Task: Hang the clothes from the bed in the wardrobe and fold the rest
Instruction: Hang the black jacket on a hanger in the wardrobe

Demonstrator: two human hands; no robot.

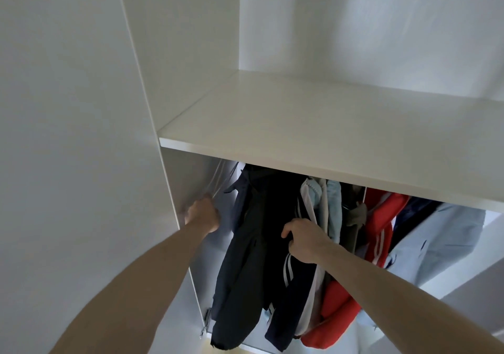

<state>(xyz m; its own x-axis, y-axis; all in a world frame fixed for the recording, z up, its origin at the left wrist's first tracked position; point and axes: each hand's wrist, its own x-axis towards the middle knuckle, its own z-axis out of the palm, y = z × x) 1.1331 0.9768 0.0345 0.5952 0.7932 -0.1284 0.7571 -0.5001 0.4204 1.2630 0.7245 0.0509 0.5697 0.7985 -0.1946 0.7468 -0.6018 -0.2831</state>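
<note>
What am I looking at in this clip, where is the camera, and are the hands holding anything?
There is no machine: a person wears one wide-angle camera on the head, looking at their own bare arms reaching into a white wardrobe. A white shelf runs across, and clothes hang beneath it. The left hand is curled round something pale at the wardrobe's left wall; thin white lines, perhaps empty hangers, rise from it, but I cannot tell for sure. The right hand grips a dark jacket with white stripes. To its right hang a red jacket and a pale blue garment.
</note>
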